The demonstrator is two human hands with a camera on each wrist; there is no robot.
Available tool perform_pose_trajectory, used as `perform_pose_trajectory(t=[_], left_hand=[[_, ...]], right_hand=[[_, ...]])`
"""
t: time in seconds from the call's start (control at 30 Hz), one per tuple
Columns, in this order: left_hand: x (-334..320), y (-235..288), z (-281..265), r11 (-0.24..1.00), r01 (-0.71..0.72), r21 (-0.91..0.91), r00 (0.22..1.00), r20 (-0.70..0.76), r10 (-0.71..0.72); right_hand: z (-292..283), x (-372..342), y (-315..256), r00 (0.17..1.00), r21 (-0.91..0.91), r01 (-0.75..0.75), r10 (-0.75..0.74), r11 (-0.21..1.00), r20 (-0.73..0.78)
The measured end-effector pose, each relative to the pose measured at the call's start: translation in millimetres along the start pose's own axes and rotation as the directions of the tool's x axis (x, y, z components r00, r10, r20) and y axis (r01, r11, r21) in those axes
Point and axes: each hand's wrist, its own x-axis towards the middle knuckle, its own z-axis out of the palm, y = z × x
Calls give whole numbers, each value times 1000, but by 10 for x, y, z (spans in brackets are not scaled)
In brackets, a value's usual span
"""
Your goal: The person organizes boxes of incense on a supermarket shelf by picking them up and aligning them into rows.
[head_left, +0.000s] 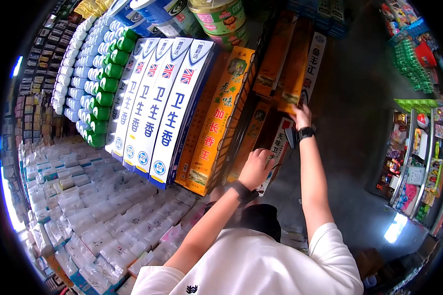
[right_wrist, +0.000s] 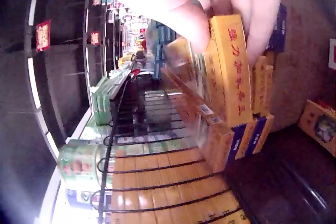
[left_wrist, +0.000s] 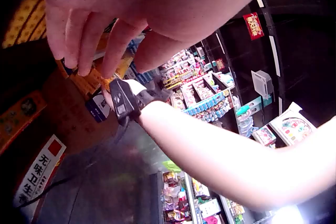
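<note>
My right hand (head_left: pixel 302 117) grips the end of a long yellow incense box (head_left: pixel 291 81), thumb on one side and fingers on the other. Red lettering runs down this yellow box (right_wrist: pixel 231 71) in the right wrist view, where it stands over other yellow and blue-ended boxes (right_wrist: pixel 247 139). Lower down, my left hand (head_left: pixel 256 168) hangs with loosely bent fingers and holds nothing. Beside it is a white box with black characters (head_left: pixel 280 142). The left wrist view shows the left fingers (left_wrist: pixel 73 37) spread slightly apart, with the right forearm (left_wrist: pixel 210 155) beyond.
A black wire rack (right_wrist: pixel 152 169) borders the boxes. White incense boxes (head_left: pixel 174 105) and an orange box (head_left: pixel 219 123) stand left of it. Wrapped paper packs (head_left: pixel 98 216) lie below them, near green-capped bottles (head_left: pixel 103 98). Goods shelves (head_left: pixel 413 162) stand across the dark floor at right.
</note>
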Motion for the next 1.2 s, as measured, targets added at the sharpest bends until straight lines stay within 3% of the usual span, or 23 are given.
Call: perform_pose_trajectory(t=[0.03, 0.07, 0.17, 0.2, 0.3, 0.4, 0.57, 0.6, 0.7, 0.73, 0.77, 0.83, 0.87, 0.97, 1.0, 1.03, 1.1, 1.13, 1.17, 1.2], left_hand=[[-12, 17, -27, 1000, 10, -1, 1000, 4, -10], [-25, 31, -53, 1000, 19, -1, 1000, 6, -19], [-82, -22, -65, 998, 25, -52, 999, -34, -27], [-97, -26, -94, 988, 97, -121, 995, 12, -96], [-172, -119, -50, 984, 56, -166, 997, -48, -65], [-257, -81, -63, 924, 188, -332, 981, 115, -159], [-552, 20, -206, 652, 283, -704, 954, 277, -115], [-629, 116, -392, 462, 450, -765, 890, 428, -158], [-751, 44, -808, 348, 543, -764, 822, 569, -35], [-781, -1, -919, 364, 541, -758, 809, 588, 22], [-835, -31, -1027, 195, 574, -796, 768, 605, 209], [-913, -191, -1172, 138, 672, -727, 680, 680, 274], [-965, -243, -1226, 194, 680, -707, 661, 706, 256], [-1150, -383, -1342, 325, 677, -660, 615, 750, 244], [-1237, -323, -1390, 311, 705, -638, 621, 766, 164], [-1274, -402, -1375, 293, 682, -670, 617, 742, 261], [-1299, -492, -1397, 434, 595, -676, 617, 731, 292], [-1288, -571, -1463, 680, 514, -522, 639, 763, 102], [-1281, -669, -1458, 730, 364, -579, 746, 651, 144], [-1284, -545, -1592, 631, 455, -628, 793, 608, 33]], right_hand=[[-49, -174, 5, 999, 49, -39, 39, 998, 0], [-189, -174, 140, 993, 54, -29, 22, 998, 118], [-292, -899, 58, 996, 167, -88, 81, 982, 49], [-404, -1063, 81, 977, 151, -72, 39, 986, 211], [-473, -1812, 37, 960, 181, -26, -26, 983, 279], [-434, -2505, -29, 951, 167, 6, -58, 986, 303], [-226, -3193, 20, 925, 196, 155, -212, 968, 316], [-209, -3237, 14, 894, 152, 207, -250, 967, 371], [-171, -3347, 15, 828, 38, 334, -312, 942, 465], [-133, -3341, -22, 826, 73, 320, -316, 945, 466], [-72, -3317, -52, 806, 121, 371, -384, 921, 451], [99, -3326, -229, 766, 393, 187, -384, 901, 516], [217, -3309, -317, 675, 491, 112, -429, 864, 601], [582, -3475, -599, 587, 541, -62, -408, 839, 700], [657, -3463, -618, 558, 505, -36, -402, 862, 726], [708, -3489, -657, 617, 500, -163, -307, 851, 724], [760, -3345, -491, 662, 369, -90, -221, 925, 716], [823, -3343, -420, 717, 412, -21, -273, 911, 641], [865, -3341, -358, 764, 446, 53, -324, 894, 559], [907, -3405, -416, 813, 349, 114, -290, 930, 505]])
